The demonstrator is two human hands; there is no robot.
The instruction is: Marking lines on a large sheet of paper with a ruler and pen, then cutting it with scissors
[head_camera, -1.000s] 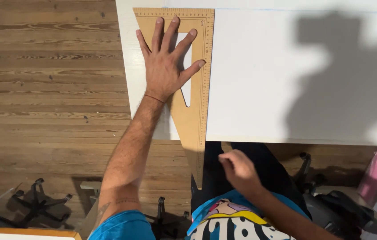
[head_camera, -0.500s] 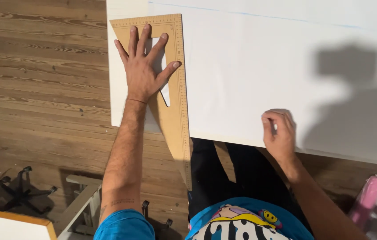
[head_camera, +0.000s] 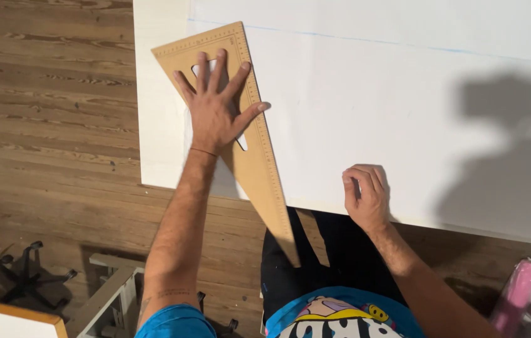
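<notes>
A large wooden set square [head_camera: 259, 163] lies on a white sheet [head_camera: 403, 112] that covers a white table [head_camera: 156, 94]; its pointed end hangs past the near edge. My left hand [head_camera: 215, 109] presses flat on it, fingers spread over its cut-out. My right hand [head_camera: 364, 195] rests on the sheet near the table's front edge with its fingers curled; whether it holds anything is hidden. A thin blue line [head_camera: 397, 44] runs across the sheet at the far side.
Wooden plank floor [head_camera: 46, 112] lies to the left. A black chair base [head_camera: 24, 278] and a grey frame [head_camera: 112, 291] stand low left, a pink bottle [head_camera: 517, 294] low right. A shadow [head_camera: 510, 163] falls on the sheet's right part.
My right hand rose from my lap onto the sheet's near edge and has stayed there. The set square has turned so its long edge slants, with my left hand still pressing on it.
</notes>
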